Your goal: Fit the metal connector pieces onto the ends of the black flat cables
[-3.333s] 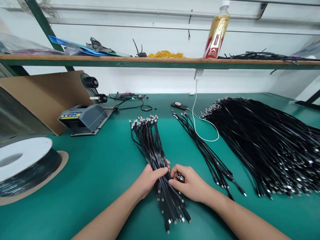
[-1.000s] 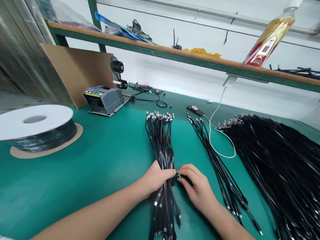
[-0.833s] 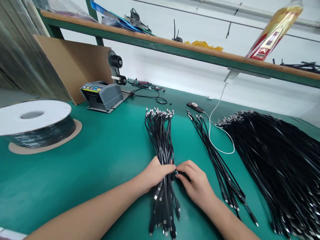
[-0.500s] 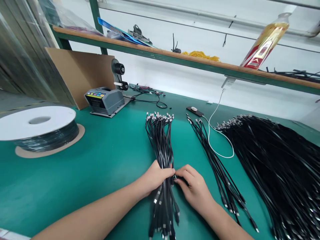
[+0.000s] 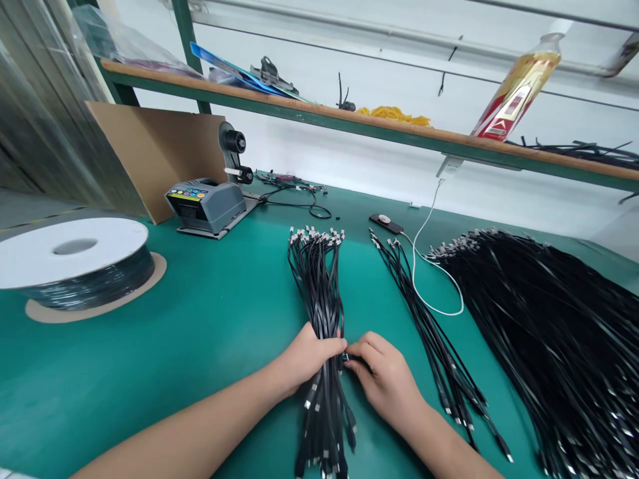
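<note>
Over the tabletop (image 5: 214, 313), the left grip (image 5: 312, 352) is clasping a cable bundle (image 5: 321, 289) around its middle — just right of it, the right grip (image 5: 382, 371) is pinching a small shiny piece (image 5: 345, 356), and farther right a thinner bunch (image 5: 421, 319) is lying.

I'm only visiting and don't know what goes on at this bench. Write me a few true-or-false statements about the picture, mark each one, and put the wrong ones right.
1. The left hand grips a bundle of black cables, with the right hand close by. True.
2. The right hand is spread flat. False: it pinches a small shiny piece at the bundle's edge.
3. A bottle stands on the shelf. True.
4. Every cord in view is black. False: a white cord loops to the right of the bundle.
5. A white-topped spool sits on the left side of the picture. True.
</note>
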